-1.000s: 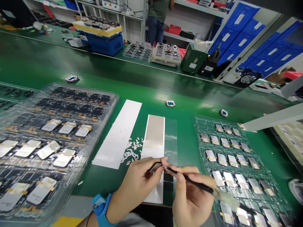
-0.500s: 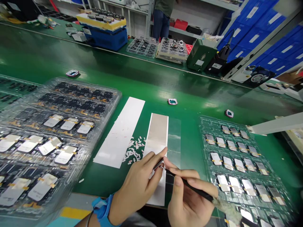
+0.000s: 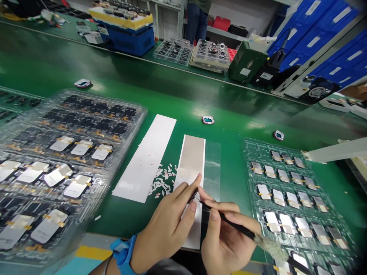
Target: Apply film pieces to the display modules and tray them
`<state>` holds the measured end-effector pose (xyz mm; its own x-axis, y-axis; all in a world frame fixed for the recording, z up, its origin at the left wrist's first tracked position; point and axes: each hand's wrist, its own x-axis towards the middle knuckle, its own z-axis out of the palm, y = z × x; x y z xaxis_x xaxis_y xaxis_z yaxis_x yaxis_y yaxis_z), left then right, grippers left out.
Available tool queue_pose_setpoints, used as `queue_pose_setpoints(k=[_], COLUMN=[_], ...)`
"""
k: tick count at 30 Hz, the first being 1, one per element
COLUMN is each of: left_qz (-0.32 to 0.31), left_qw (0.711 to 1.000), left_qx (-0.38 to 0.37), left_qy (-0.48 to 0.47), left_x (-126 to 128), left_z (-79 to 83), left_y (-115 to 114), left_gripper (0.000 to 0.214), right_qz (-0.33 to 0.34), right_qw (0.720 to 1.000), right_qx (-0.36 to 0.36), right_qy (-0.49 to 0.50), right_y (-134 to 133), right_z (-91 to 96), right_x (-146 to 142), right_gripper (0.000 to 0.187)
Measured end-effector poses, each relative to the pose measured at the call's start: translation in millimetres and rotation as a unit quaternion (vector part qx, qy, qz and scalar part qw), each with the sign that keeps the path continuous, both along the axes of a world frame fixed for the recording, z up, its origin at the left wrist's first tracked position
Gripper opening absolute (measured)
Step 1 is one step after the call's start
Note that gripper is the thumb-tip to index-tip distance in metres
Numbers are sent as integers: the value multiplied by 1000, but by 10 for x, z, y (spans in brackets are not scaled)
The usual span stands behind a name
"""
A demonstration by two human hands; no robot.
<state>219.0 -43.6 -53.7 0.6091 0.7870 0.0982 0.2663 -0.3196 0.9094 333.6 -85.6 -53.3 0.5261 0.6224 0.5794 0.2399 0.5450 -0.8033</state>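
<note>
My left hand (image 3: 168, 215), with a blue wristband (image 3: 124, 252), has its fingers closed on a small dark flat part (image 3: 192, 196) seen nearly edge-on. Its face is mostly hidden by the fingers. In my right hand (image 3: 229, 236) lies a slim black tool (image 3: 241, 228), gripped like a pen, its rear wrapped in pale tape. The tool's fine tip meets the dark part near the left fingertips. Both hands hover over a white strip with a grey-beige film (image 3: 193, 152), beside a clear sheet (image 3: 212, 164).
A plain white strip (image 3: 146, 156) and small white scraps (image 3: 163, 183) lie left of the hands. Clear trays of small screens stand left (image 3: 126, 156) and right (image 3: 249, 156). Small framed parts, one central (image 3: 208, 120), sit farther back. A person (image 3: 196, 21) stands beyond the bench.
The view has shifted slightly. The tool tip and my right hand have moved a little against the dark part; my left thumb sits a bit farther from the fingertips. Both holds stay the same.
</note>
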Motion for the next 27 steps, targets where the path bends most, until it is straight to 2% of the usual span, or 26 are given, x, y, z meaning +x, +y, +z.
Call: queue_pose_setpoints(k=[27], left_qz=[5], left_qw=[999], left_qx=[-9], left_qy=[33], left_x=[8], left_z=[6], left_y=[15], left_gripper=[52], right_qz=[-15], right_qw=[1000], right_qx=[-10], right_qy=[11], right_y=[23], right_z=[20], right_x=[-32], right_gripper=[23])
